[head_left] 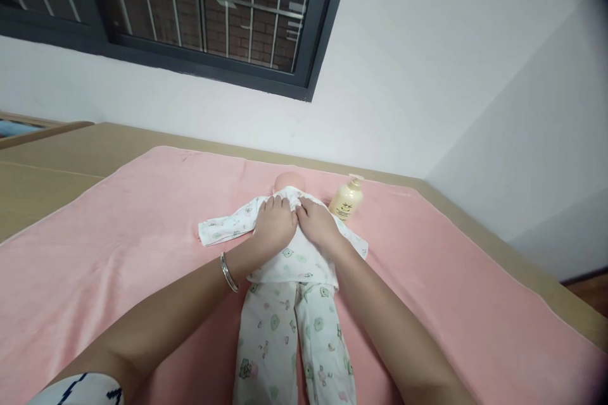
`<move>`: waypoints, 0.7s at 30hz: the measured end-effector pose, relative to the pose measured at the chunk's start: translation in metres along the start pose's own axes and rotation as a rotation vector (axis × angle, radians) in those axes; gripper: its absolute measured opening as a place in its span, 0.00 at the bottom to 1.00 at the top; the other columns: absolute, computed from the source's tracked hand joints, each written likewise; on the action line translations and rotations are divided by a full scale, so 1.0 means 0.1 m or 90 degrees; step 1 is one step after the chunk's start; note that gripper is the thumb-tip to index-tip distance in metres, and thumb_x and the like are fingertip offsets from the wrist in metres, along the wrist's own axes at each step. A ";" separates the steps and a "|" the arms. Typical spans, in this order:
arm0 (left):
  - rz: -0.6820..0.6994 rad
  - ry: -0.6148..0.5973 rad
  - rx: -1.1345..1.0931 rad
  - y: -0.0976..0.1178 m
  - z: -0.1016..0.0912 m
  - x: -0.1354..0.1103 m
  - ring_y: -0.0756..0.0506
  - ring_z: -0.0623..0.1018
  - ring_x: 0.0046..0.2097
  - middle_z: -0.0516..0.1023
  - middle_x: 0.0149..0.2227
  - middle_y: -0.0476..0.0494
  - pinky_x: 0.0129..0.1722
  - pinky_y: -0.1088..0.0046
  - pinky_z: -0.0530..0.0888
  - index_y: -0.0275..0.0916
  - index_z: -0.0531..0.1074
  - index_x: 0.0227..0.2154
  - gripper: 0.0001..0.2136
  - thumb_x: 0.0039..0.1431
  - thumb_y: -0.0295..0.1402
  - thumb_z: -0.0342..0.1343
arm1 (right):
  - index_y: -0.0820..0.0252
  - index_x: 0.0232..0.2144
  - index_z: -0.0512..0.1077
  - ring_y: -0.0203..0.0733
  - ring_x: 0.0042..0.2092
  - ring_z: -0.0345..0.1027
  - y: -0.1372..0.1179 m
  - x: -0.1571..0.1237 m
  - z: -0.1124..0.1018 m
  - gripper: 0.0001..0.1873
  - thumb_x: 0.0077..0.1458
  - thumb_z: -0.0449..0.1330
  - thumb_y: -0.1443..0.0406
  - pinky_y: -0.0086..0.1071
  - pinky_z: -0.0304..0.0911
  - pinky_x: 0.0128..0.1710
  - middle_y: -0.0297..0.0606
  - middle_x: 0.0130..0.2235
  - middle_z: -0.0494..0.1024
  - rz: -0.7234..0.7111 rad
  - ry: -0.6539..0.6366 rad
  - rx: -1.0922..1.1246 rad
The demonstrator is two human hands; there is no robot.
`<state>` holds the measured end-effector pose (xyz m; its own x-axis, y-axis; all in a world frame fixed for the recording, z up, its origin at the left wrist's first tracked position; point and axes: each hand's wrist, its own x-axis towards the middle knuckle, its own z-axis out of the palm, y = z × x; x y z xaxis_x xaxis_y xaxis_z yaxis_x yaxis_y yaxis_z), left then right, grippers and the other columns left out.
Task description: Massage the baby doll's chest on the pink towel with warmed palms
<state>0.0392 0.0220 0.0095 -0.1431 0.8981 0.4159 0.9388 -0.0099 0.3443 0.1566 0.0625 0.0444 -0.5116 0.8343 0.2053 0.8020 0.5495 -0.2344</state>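
A baby doll (289, 181) lies on its back on a pink towel (118, 234), dressed in a white printed top (228, 224) and matching trousers (289, 335). Its bald head points away from me. My left hand (275, 221) rests on the doll's chest with fingers curled into the top's neckline. Beside it, my right hand (317, 223) grips the same neckline cloth. A silver bangle (228, 272) circles my left wrist. The doll's face is hidden.
A cream pump bottle (348, 199) lies on the towel just right of the doll's head. The towel covers a tan bed surface (57, 171) set against a white wall below a barred window (199, 6). The bed's edge runs along the right.
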 end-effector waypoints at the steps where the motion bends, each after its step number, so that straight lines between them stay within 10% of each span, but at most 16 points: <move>1: 0.007 0.002 0.001 0.04 0.01 -0.03 0.31 0.68 0.61 0.71 0.56 0.24 0.60 0.51 0.63 0.26 0.68 0.53 0.19 0.65 0.32 0.44 | 0.64 0.52 0.69 0.49 0.57 0.65 0.06 0.04 0.04 0.20 0.67 0.43 0.64 0.37 0.57 0.54 0.46 0.55 0.75 -0.011 0.002 0.012; 4: 0.016 0.000 -0.026 0.07 0.01 -0.05 0.30 0.64 0.64 0.68 0.61 0.24 0.62 0.48 0.60 0.27 0.66 0.55 0.20 0.64 0.30 0.44 | 0.69 0.61 0.60 0.50 0.66 0.52 0.17 0.11 0.13 0.24 0.68 0.42 0.64 0.43 0.47 0.63 0.49 0.64 0.64 -0.016 0.008 0.011; 13: 0.021 -0.044 -0.080 -0.19 0.01 0.18 0.34 0.70 0.59 0.73 0.56 0.29 0.61 0.50 0.62 0.31 0.70 0.49 0.18 0.64 0.32 0.40 | 0.64 0.43 0.73 0.50 0.50 0.70 -0.17 -0.11 0.00 0.17 0.65 0.45 0.67 0.36 0.59 0.50 0.48 0.46 0.78 0.022 0.033 -0.048; 21: -0.002 0.030 -0.066 -0.11 0.06 0.07 0.35 0.69 0.60 0.73 0.56 0.31 0.63 0.51 0.59 0.33 0.67 0.54 0.19 0.66 0.34 0.42 | 0.62 0.59 0.67 0.47 0.65 0.57 0.22 0.14 0.16 0.24 0.65 0.47 0.60 0.38 0.50 0.64 0.44 0.63 0.67 -0.044 0.026 0.120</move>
<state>0.0298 0.0312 0.0038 -0.1630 0.8766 0.4527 0.9011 -0.0546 0.4302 0.1622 0.0869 0.0271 -0.5475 0.7939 0.2643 0.6916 0.6072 -0.3913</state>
